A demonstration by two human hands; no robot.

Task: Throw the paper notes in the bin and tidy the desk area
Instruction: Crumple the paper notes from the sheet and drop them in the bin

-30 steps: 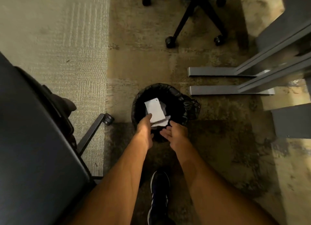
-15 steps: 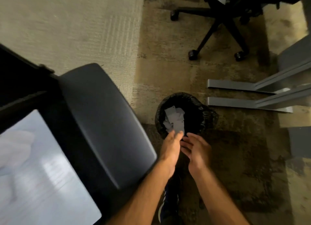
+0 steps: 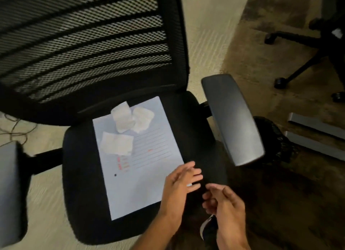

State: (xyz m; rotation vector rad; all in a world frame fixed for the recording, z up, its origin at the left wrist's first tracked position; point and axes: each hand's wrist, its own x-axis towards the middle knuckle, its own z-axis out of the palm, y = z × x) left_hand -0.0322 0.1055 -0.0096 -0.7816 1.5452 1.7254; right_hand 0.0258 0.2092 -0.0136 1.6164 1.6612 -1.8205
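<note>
- Three crumpled paper notes (image 3: 122,130) lie on the seat of the office chair (image 3: 84,175), on top of a flat printed sheet (image 3: 138,175); two sit close together near the backrest and one lies a little nearer to me.
- None of the three is in the bin (image 3: 272,137), whose black liner just shows beyond the chair's right armrest (image 3: 232,119), so by my reckoning this part of the job is not finished.
- Whether the bin already holds anything I cannot see; the armrest hides its mouth.
- Both hands are empty. The left hand (image 3: 179,184) hovers over the sheet's near right corner with fingers spread and loose, holding nothing.
- The right hand (image 3: 224,201) hangs just beside it, off the seat's edge, fingers half curled around nothing.
- All three notes lie well apart from both hands, up the sheet toward the backrest, so a reach forward and to the left would be needed to gather them.
- Whether the sheet counts as rubbish too is unclear; it looks like a lined form with red marks.
- Cables (image 3: 16,130) trail on the carpet at the left, and another chair's wheeled base (image 3: 298,49) stands at the far right.
</note>
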